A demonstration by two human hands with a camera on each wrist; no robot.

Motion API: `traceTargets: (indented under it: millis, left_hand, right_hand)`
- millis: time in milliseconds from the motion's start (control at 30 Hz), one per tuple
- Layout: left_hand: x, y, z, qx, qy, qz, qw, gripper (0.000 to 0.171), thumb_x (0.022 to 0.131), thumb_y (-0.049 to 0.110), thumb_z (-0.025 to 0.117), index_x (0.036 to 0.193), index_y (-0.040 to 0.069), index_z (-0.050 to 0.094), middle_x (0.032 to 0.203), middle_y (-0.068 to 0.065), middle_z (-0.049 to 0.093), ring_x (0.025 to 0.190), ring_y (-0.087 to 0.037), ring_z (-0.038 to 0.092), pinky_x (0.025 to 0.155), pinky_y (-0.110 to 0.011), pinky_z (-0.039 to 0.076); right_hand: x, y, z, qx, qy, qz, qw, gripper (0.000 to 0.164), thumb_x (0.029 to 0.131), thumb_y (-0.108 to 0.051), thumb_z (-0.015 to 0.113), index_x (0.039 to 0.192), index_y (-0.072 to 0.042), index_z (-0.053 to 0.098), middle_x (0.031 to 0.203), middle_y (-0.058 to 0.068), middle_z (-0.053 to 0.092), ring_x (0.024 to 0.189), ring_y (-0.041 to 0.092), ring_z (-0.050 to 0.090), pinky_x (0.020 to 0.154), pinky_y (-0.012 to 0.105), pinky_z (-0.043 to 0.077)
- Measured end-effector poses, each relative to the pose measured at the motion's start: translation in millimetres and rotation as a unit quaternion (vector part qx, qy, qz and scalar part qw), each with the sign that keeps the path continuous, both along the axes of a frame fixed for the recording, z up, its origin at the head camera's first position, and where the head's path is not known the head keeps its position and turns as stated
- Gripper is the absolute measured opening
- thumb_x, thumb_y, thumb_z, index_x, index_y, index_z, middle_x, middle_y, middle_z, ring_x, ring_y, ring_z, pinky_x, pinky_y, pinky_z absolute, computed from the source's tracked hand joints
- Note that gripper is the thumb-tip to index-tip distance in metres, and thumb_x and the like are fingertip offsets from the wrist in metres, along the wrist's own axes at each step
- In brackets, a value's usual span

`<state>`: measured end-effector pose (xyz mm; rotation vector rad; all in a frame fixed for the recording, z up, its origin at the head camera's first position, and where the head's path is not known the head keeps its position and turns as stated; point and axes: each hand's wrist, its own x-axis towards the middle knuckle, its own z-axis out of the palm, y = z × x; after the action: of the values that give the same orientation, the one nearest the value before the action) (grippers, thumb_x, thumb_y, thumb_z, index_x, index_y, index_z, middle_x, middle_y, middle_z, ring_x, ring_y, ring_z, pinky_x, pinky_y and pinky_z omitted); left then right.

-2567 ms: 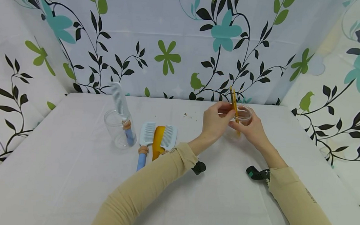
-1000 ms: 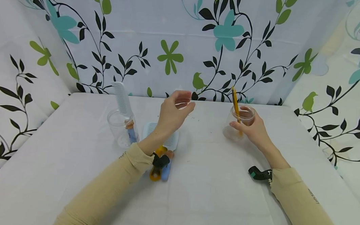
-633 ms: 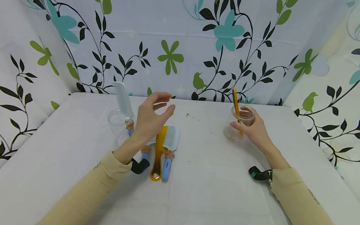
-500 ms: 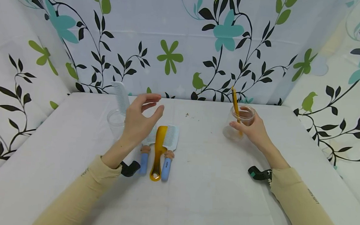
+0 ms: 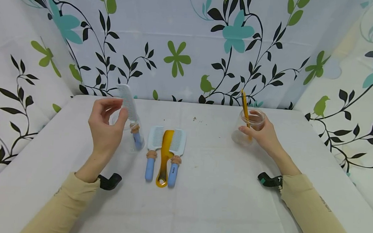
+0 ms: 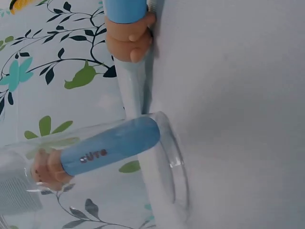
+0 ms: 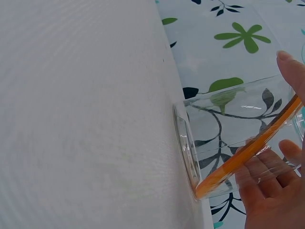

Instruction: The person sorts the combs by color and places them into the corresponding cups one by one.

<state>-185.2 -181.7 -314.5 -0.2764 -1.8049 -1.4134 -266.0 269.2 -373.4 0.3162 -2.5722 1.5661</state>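
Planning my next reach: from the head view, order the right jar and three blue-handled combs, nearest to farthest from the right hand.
1. Right jar, held in the right hand.
2. Right lying comb, near table centre.
3. Left lying comb, left of the lying yellow comb.
4. Standing comb, farthest left, tilted inside the left jar.

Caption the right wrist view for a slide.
Right hand holding a clear jar on a white table, an orange comb leaning inside.
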Motion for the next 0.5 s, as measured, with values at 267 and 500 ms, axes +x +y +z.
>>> traceTargets:
  millis: [267, 500]
  left_hand:
    - [-6.9, -17.3, -11.6, 0.067, -0.119, -0.01, 0.9905, 0.052, 0.092, 0.011, 0.067, 0.135, 0.004, 0.039, 0.125, 0.003, 0.048, 0.123, -0.014, 0.047, 0.116, -0.035, 0.037]
    - [-7.5, -25.4, -19.2, 0.046, -0.272, -0.082, 0.9577, 0.071, 0.093, 0.024, 0.069, 0.149, 0.011, 0.026, 0.147, -0.014, 0.04, 0.14, -0.028, 0.039, 0.119, -0.044, 0.033]
  right_hand:
    - [-0.2, 0.3, -0.6, -0.003, -0.009, -0.002, 1.0, 0.072, 0.089, -0.03, 0.077, 0.147, -0.013, 0.037, 0.142, 0.013, 0.052, 0.127, 0.032, 0.055, 0.088, 0.009, 0.045]
    - [-0.2, -0.3, -1.0, 0.002, -0.013, -0.001, 1.0, 0.075, 0.089, -0.032, 0.076, 0.149, -0.015, 0.035, 0.143, 0.013, 0.052, 0.128, 0.033, 0.055, 0.089, 0.01, 0.045]
